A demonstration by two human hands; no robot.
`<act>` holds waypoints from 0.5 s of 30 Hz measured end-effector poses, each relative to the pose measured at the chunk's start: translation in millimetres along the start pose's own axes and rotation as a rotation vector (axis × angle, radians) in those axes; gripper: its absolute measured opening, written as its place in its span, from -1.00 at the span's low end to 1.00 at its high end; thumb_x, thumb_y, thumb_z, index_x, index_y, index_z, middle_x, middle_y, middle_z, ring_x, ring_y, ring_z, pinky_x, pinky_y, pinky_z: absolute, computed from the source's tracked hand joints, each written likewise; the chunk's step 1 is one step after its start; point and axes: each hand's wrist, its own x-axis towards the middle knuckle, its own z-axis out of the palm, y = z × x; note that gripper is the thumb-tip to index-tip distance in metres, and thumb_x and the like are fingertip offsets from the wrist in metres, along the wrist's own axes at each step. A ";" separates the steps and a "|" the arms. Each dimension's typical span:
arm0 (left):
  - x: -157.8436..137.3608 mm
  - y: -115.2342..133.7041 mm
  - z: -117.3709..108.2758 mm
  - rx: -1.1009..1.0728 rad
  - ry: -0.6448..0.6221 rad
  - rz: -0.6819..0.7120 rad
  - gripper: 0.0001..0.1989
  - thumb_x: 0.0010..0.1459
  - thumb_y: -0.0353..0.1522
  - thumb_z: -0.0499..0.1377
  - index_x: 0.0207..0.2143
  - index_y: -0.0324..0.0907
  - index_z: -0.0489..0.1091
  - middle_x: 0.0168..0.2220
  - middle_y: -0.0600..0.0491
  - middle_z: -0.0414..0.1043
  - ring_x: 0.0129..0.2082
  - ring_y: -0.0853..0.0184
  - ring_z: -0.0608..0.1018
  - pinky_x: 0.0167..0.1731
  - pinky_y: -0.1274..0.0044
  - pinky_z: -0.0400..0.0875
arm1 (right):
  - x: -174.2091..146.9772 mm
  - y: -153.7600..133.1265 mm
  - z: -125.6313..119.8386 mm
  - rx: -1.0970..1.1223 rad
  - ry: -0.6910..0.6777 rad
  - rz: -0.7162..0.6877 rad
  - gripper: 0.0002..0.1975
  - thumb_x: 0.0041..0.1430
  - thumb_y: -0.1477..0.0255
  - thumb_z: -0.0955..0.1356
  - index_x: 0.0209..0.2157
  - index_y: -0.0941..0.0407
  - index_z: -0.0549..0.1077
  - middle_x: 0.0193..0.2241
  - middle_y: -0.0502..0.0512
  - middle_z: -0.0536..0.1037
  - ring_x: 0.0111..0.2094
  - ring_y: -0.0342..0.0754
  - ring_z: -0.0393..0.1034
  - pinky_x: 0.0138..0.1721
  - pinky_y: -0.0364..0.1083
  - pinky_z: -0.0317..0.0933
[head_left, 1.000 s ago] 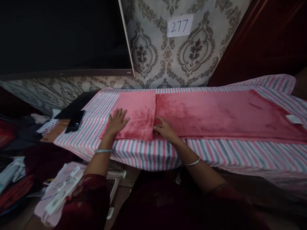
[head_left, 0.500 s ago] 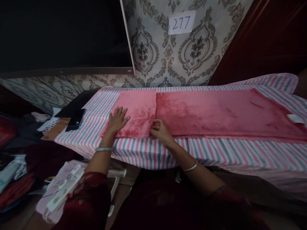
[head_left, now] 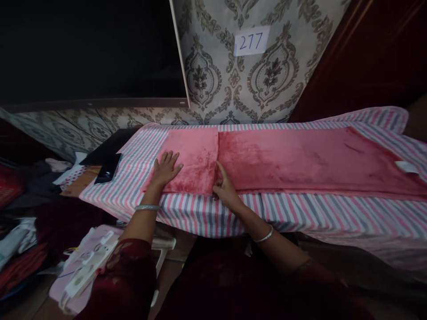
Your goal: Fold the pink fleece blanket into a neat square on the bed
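Note:
A pink plush blanket lies in a long strip on the striped cloth, its left end folded over into a smaller rectangular panel. My left hand rests flat on that panel, fingers spread. At the panel's right edge, near its front corner, is my right hand. Its index finger stretches along the edge and its thumb sits apart, by the corner; the other fingers are curled and partly hidden. A white tag shows at the blanket's far right end.
The striped cloth drapes over the table's front edge. A black phone lies at the left end. Behind stand a large screen and a patterned wall with a paper marked 277. A power strip sits low at the left.
My right hand has gone from a pinch at the panel's corner to an outstretched index finger along its edge. My left hand stays flat on the panel. The view has shifted slightly.

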 end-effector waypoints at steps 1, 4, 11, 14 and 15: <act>0.6 -0.3 0.4 0.002 0.002 0.001 -0.34 0.41 -0.05 -0.20 0.48 0.00 -0.09 0.52 0.00 -0.21 0.50 0.14 -0.12 0.39 0.04 -0.11 | 0.2 -0.8 -0.9 0.000 -0.014 -0.007 0.07 -0.13 0.60 0.27 0.45 -0.07 -0.10 -0.63 -0.29 0.28 -0.68 -0.17 0.21 -0.69 -0.23 0.18; 3.0 -1.3 2.1 0.011 0.010 0.008 -0.34 0.41 -0.05 -0.20 0.48 0.00 -0.10 0.52 -0.01 -0.21 0.50 0.13 -0.12 0.38 0.02 -0.09 | 2.0 -1.4 -3.1 -0.022 -0.063 0.016 -0.11 -0.10 0.59 0.27 0.34 -0.04 0.23 -0.63 -0.24 0.30 -0.68 -0.20 0.20 -0.69 -0.25 0.16; 4.3 -4.6 -3.5 0.044 -0.021 0.005 -0.34 0.40 -0.12 -0.15 0.48 -0.06 -0.08 0.51 -0.06 -0.21 0.50 0.10 -0.12 0.36 -0.01 -0.05 | 6.9 2.0 -0.6 -0.052 -0.076 0.072 -0.51 -0.07 0.58 0.25 -0.06 0.08 0.50 -0.53 -0.16 0.44 -0.66 -0.26 0.22 -0.69 -0.29 0.13; 8.8 -6.0 -16.7 0.033 -0.111 0.010 -0.33 0.40 -0.10 -0.12 0.48 -0.05 -0.09 0.51 -0.06 -0.22 0.50 0.10 -0.12 0.35 -0.02 -0.05 | 8.5 6.9 2.0 -0.054 -0.071 0.065 -0.51 -0.04 0.56 0.25 -0.03 0.09 0.49 -0.52 -0.16 0.43 -0.68 -0.27 0.21 -0.69 -0.29 0.12; 12.0 -4.7 -22.3 0.030 -0.140 0.006 -0.33 0.39 -0.09 -0.11 0.48 -0.06 -0.08 0.51 -0.07 -0.21 0.50 0.08 -0.11 0.35 -0.03 -0.05 | 8.9 8.9 2.7 -0.051 -0.070 0.059 -0.52 -0.03 0.55 0.25 -0.03 0.08 0.49 -0.52 -0.17 0.42 -0.68 -0.27 0.20 -0.69 -0.29 0.12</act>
